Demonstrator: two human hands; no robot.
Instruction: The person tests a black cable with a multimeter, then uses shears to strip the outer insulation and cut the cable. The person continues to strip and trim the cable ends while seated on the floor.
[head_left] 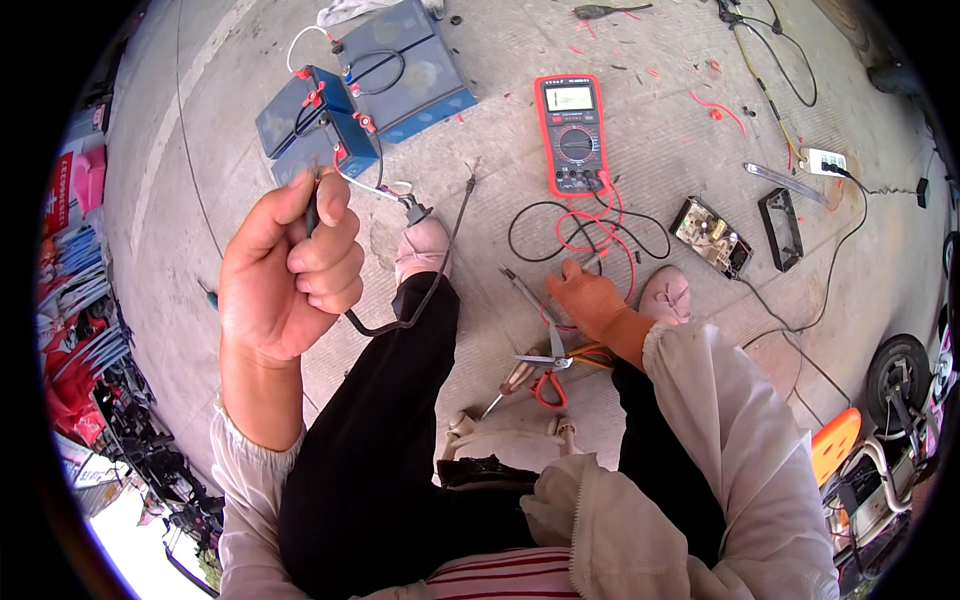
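Note:
My left hand (290,265) is raised on the left, fingers closed around the end of a black cable (430,290). Bare copper shows above the thumb, and the cable loops down over my left leg to a stripped end. Low over the floor, my right hand (592,303) has its fingers curled at the red and black test leads (575,225); what they grip, if anything, is hidden. These leads run to a red multimeter (572,135) lying face up, its display lit. Beside my right hand lie red-handled scissors (549,388), a screwdriver (512,383) and a slim pointed tool (520,285).
Blue-grey batteries (410,65) wired together stand at the upper left, near a black plug socket (413,209). To the right lie an opened circuit board (710,237), a black casing (780,230) and a white power strip (826,162). Wire scraps litter the concrete.

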